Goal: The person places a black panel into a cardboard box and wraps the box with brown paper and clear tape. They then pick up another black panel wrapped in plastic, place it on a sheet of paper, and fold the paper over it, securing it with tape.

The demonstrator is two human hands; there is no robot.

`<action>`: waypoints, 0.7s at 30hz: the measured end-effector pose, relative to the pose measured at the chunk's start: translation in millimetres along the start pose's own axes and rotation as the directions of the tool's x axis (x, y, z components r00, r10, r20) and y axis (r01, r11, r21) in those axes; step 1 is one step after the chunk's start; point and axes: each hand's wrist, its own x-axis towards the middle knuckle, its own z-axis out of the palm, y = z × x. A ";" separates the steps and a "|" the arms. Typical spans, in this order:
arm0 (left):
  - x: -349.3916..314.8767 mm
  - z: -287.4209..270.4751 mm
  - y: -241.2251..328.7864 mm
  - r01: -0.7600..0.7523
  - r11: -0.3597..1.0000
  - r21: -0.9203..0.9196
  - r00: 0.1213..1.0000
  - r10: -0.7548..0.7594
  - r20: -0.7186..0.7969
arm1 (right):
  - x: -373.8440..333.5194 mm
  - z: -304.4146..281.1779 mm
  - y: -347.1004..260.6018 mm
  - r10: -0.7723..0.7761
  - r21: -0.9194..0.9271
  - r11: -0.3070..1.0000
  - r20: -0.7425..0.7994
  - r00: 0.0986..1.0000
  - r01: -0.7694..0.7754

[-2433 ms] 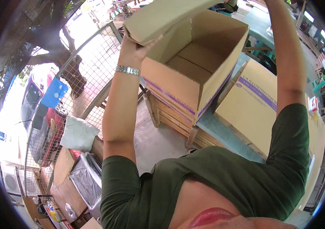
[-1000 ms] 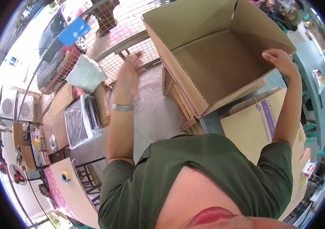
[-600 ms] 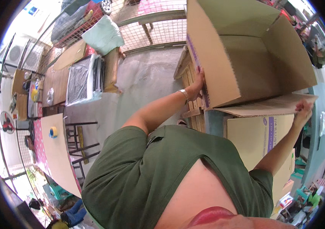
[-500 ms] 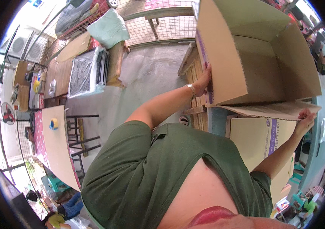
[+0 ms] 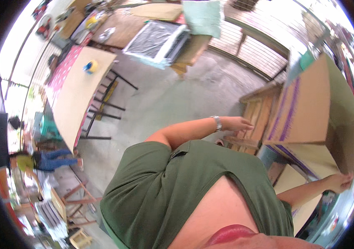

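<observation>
A large brown cardboard box [image 5: 306,108] with purple stripes stands at the right, its top open and tilted toward the far right. My left hand [image 5: 237,123], with a silver watch at the wrist, is held out short of the box; its fingers are stretched and nothing is in them. At the box's near right edge is my right hand [image 5: 340,182]. Its fingers are blurred, so I cannot tell whether they grip the cardboard. A striped flap hangs down on the box's near side. Below it, partly behind my right forearm, shows a cream-coloured carton [image 5: 286,179].
A slatted wooden pallet [image 5: 258,116] stands left of the box. At the left, a long table [image 5: 75,89] bears a roll of tape [image 5: 90,67], with black-legged stools beside it. Farther back lie plastic-wrapped panels [image 5: 154,41]. Another person [image 5: 50,160] is at the far left.
My left hand has let go of the box's side and drawn away. The near flap, held up by my right hand before, now hangs down. My view has swung to the left.
</observation>
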 end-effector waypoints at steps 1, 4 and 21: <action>-29.4 -22.0 -45.9 -0.015 1.000 0.010 0.995 0.016 -0.095 | -23.3 4.1 -47.9 -0.038 0.191 0.980 -0.047 0.998 0.046; -143.9 -66.4 -136.4 0.070 0.974 -0.218 0.909 -0.152 -0.388 | -107.3 26.9 -135.9 -0.161 0.640 0.758 -0.006 0.987 0.128; -493.4 6.2 -427.2 -0.654 0.433 -0.620 0.388 -0.511 -0.767 | -433.8 -29.8 -600.9 -0.889 0.914 0.365 0.399 0.224 -0.178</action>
